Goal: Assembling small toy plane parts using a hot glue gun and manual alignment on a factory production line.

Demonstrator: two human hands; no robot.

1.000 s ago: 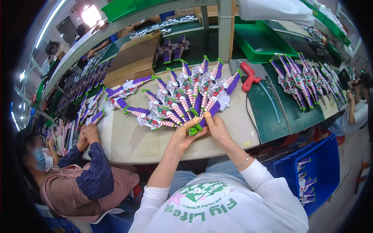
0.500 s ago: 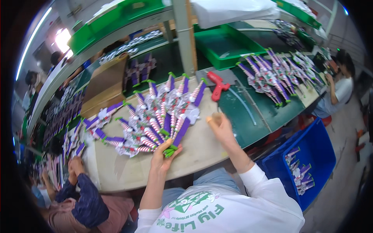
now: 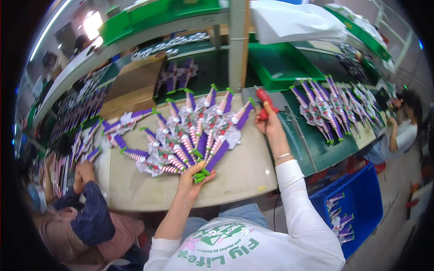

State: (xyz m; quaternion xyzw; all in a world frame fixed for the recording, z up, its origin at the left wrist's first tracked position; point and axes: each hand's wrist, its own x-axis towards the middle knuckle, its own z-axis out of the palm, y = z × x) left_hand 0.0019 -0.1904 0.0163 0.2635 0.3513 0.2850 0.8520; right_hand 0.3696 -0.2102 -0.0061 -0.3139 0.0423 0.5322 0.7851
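On the pale work board [image 3: 239, 174] lies a spread fan of decorations [image 3: 194, 128] with red-and-white striped, leg-like parts, purple strips, green tips and white ruffled middles. My left hand [image 3: 193, 180] is closed around the gathered green ends at the near side of that fan. To the right, past the fan's edge, a red glue gun [image 3: 263, 95] is in the grip of my right hand [image 3: 271, 123]. Its nozzle points away from me, and my fingers hide most of the handle.
A green tray [image 3: 289, 67] stands behind a grey post [image 3: 237, 45]. More decorations [image 3: 321, 110] lie on the green bench at right. Below them is a blue bin [image 3: 361, 203] holding several pieces. A brown cardboard box [image 3: 133, 86] sits at back left; co-workers sit on both sides.
My right hand has reached forward and taken hold of the glue gun, which was lying on a grey pad. My left hand keeps its hold on the green ends. The view has shifted slightly.
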